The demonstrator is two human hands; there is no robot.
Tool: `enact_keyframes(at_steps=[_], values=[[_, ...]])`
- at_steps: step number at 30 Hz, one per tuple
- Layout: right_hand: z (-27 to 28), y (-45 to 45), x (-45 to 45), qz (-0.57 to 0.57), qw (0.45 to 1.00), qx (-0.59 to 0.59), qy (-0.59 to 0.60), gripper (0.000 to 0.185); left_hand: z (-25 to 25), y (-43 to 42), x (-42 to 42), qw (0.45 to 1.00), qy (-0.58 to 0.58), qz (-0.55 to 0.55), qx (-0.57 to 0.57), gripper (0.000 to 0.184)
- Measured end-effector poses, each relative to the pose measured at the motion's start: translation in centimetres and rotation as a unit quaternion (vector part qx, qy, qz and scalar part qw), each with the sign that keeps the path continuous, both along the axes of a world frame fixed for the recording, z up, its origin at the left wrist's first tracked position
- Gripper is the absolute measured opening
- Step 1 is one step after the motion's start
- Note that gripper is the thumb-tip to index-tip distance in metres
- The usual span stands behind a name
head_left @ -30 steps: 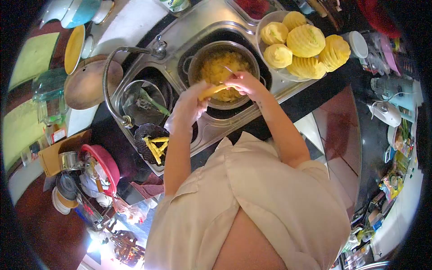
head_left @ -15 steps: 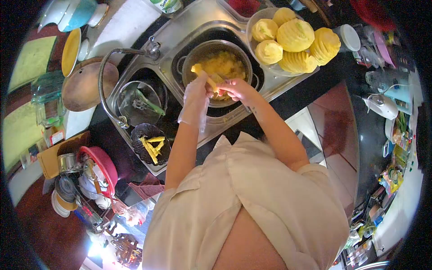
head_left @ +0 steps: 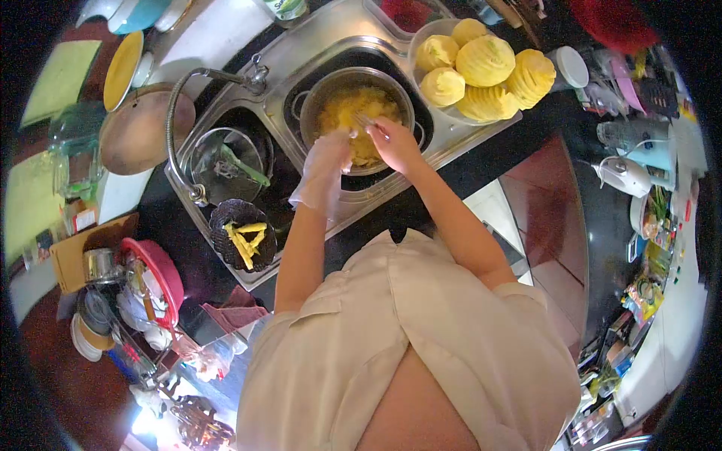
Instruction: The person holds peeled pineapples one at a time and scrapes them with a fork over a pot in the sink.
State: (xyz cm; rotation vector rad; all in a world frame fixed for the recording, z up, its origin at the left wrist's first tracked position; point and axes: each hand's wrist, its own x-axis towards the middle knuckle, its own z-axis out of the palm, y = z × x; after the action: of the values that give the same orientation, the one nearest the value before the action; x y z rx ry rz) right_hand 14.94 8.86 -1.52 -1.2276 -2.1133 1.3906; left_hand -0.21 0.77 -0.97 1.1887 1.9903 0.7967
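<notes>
A metal pot (head_left: 305, 124) sits in the sink basin, holding shredded yellow pineapple pulp (head_left: 370, 104). Over its near side is my left hand (head_left: 329, 156) in a clear plastic glove. Its fingers are closed on a pineapple core (head_left: 345, 118), which blends into the pulp behind it. My bare right hand (head_left: 395, 144) grips a fork (head_left: 364, 120), its tines pointing left over the pot, close to the left fingers. Several peeled pineapples (head_left: 485, 62) fill a clear bowl at the right of the sink. In a dark glass bowl (head_left: 218, 219) lie yellow core strips (head_left: 246, 242).
A curved faucet (head_left: 174, 135) reaches over the smaller basin, where a clear bowl (head_left: 197, 169) holds a green piece. To the left are a round brown pan (head_left: 143, 131) and a red basin (head_left: 174, 282) of dishes. A white hand mixer (head_left: 628, 177) stands on the right counter.
The core in my left hand has gone lower toward the pulp. My right hand has turned, and the fork now shows above the pot. The whole view has shifted slightly.
</notes>
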Motion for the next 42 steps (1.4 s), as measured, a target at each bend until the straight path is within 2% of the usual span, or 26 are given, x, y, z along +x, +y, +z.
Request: enact_keyframes(at_steps=[1,2,3,7,9,10,12,13,14,16,17,19,20,22,23,25,26,27,28,32,34,35,38,40,42], values=[[0.0,-0.2,-0.3,0.007,1.000,-0.001,0.003,0.027,0.4,0.3,0.3,0.990,0.083,-0.059,-0.093,0.020],[-0.1,-0.3,-0.8,0.055,0.997,0.053,-0.032,0.024,0.9,0.8,0.7,0.962,0.162,-0.116,-0.185,0.016],[-0.5,-0.1,-1.0,0.102,0.987,0.107,-0.066,0.022,1.0,0.9,1.3,0.952,0.195,-0.121,-0.202,0.020],[-2.5,0.8,-1.8,0.116,0.979,0.159,-0.060,0.020,0.3,0.5,2.2,0.965,0.182,-0.079,-0.172,0.022],[-3.3,0.0,-2.3,0.160,0.973,0.141,-0.086,0.015,0.0,0.1,2.9,0.937,0.211,-0.107,-0.257,0.020],[-3.7,-0.8,-2.2,0.160,0.974,0.137,-0.086,0.015,0.1,-0.6,3.4,0.936,0.210,-0.108,-0.261,0.020],[-4.0,-0.8,-3.3,0.185,0.953,0.181,-0.156,0.014,0.0,-0.5,3.1,0.942,0.230,-0.078,-0.232,0.023],[-4.1,-1.1,-3.0,0.186,0.949,0.209,-0.144,0.013,-0.2,-0.6,2.9,0.924,0.269,-0.155,-0.225,0.026],[-4.1,-1.4,-3.1,0.184,0.949,0.209,-0.147,0.013,-0.5,-0.8,2.8,0.924,0.268,-0.158,-0.224,0.026],[-4.3,-1.1,-3.5,0.165,0.950,0.230,-0.131,0.015,0.2,0.4,2.7,0.948,0.154,-0.007,-0.278,0.024],[-4.4,-1.5,-3.7,0.165,0.950,0.229,-0.134,0.015,0.6,0.1,2.7,0.949,0.151,-0.009,-0.278,0.024],[-4.6,-1.2,-4.8,0.153,0.944,0.260,-0.131,0.016,1.2,0.1,1.8,0.907,0.284,-0.194,-0.242,0.022],[-4.9,-0.1,-4.4,0.155,0.944,0.260,-0.131,0.016,1.1,-0.7,1.6,0.908,0.283,-0.193,-0.241,0.022],[-5.6,2.7,-3.7,0.141,0.924,0.161,-0.319,0.022,0.9,-2.5,0.8,0.955,0.250,-0.106,-0.122,0.024],[-5.4,3.3,-4.1,0.142,0.924,0.165,-0.316,0.022,0.9,-2.3,0.2,0.954,0.254,-0.102,-0.120,0.024],[-2.6,2.3,-3.2,0.076,0.966,0.179,-0.168,0.028,1.5,-3.5,0.8,0.986,0.027,0.003,-0.163,0.021],[-2.5,2.0,-2.9,0.074,0.966,0.181,-0.169,0.028,1.4,-3.5,0.8,0.987,0.027,0.001,-0.161,0.021],[-2.1,2.0,-3.0,0.066,0.974,0.155,-0.151,0.026,1.0,-3.2,0.6,0.960,-0.197,0.128,-0.156,0.023],[-1.8,1.3,-2.8,0.063,0.981,0.123,-0.133,0.025,0.7,-3.5,0.5,0.866,-0.409,0.248,-0.146,0.028],[-0.3,-1.9,-2.6,0.128,0.980,0.124,-0.084,0.024,-1.1,-3.1,0.6,0.872,-0.399,0.260,-0.116,0.038],[-1.2,-3.0,-2.8,0.132,0.969,0.174,-0.116,0.021,0.4,-2.4,1.2,0.880,-0.346,0.281,-0.163,0.041],[-3.1,-2.7,-2.8,0.146,0.959,0.211,-0.118,0.021,0.3,-2.4,1.5,0.879,-0.349,0.281,-0.163,0.041],[-2.8,-3.0,-3.1,0.153,0.948,0.253,-0.116,0.018,0.0,-2.0,2.0,0.862,-0.367,0.306,-0.172,0.043],[-3.2,-3.1,-3.8,0.152,0.949,0.249,-0.115,0.019,-0.2,-1.8,2.3,0.871,-0.288,0.318,-0.240,0.041],[-3.7,-2.2,-3.9,0.152,0.949,0.251,-0.114,0.020,-2.2,-2.7,1.8,0.875,-0.302,0.313,-0.214,0.041]])
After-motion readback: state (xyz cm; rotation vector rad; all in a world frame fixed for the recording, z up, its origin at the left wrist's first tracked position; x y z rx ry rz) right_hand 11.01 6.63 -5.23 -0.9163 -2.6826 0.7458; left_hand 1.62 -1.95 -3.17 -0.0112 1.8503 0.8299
